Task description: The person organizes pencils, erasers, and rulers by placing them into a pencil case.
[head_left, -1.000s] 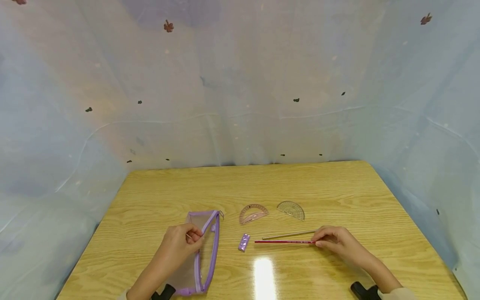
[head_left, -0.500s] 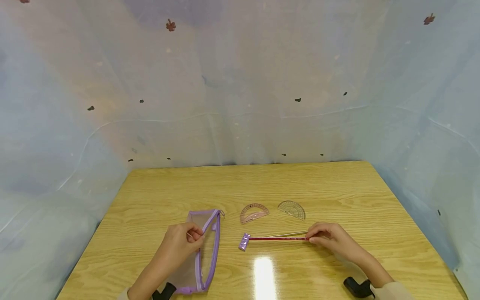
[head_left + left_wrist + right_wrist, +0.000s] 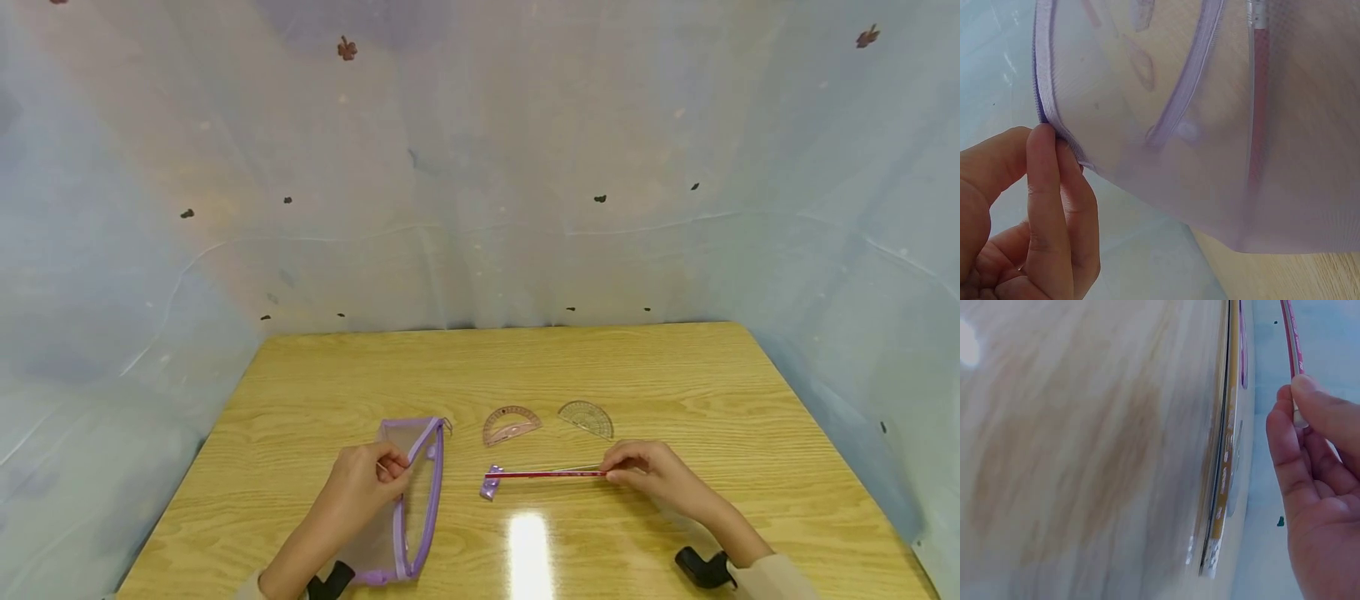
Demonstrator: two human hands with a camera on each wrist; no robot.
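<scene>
My left hand (image 3: pixel 367 482) pinches the purple-trimmed zip edge of a mesh pencil case (image 3: pixel 431 527), whose mouth gapes toward the right. Through the mesh, the left wrist view shows another red pencil (image 3: pixel 1260 94) with a silver end. My right hand (image 3: pixel 651 477) pinches a red pencil (image 3: pixel 543 474) by its eraser end and holds it level above the table, its far tip pointing toward the case. That tip overlaps a small purple wrapped block (image 3: pixel 489 490) in the head view. A gold pencil (image 3: pixel 1225 462) lies on the table, below the held one.
A pink protractor (image 3: pixel 513 431) and a clear protractor (image 3: pixel 587 417) lie on the wooden table (image 3: pixel 675 375), behind the pencils. A pale patterned cloth (image 3: pixel 480 167) hangs around the back and sides.
My right hand has moved left with the red pencil, whose tip has come over the purple block. My left hand keeps its pinch on the case edge.
</scene>
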